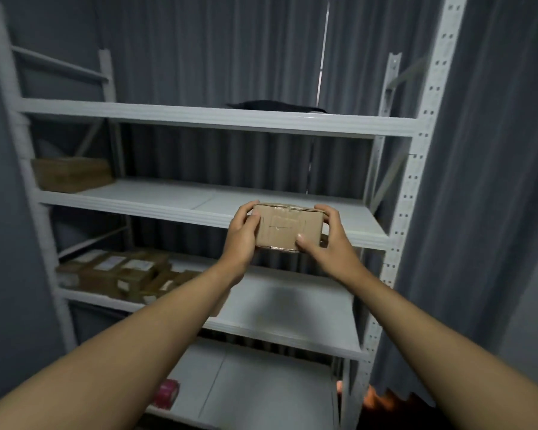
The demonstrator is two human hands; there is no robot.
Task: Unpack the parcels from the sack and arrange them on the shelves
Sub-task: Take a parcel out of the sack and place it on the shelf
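Both hands grasp one small cardboard box (284, 226) at mid-frame: the left hand (241, 235) wraps its left end, fingers curled over the top edge, and the right hand (326, 234) wraps the right end with the thumb pressed on the near face. The box is held in the air just in front of the second shelf (168, 200) of a white metal rack (413, 193). Clear tape runs across its top and bottom edges, and a faint rectangular outline marks its face; no writing on it can be read.

At lower left of the hands, a cluster of cardboard parcels (118, 273) lies on the third shelf, several with white labels too blurred to read. Another brown box (72, 173) sits at the far left of the second shelf. A dark flat thing (277, 106) lies on the top shelf, mostly hidden by the shelf edge. On the lowest shelf, at bottom centre, a small red-pink thing (167, 394) is partly covered by the left forearm. Grey curtains (494, 181) hang behind and to the right.
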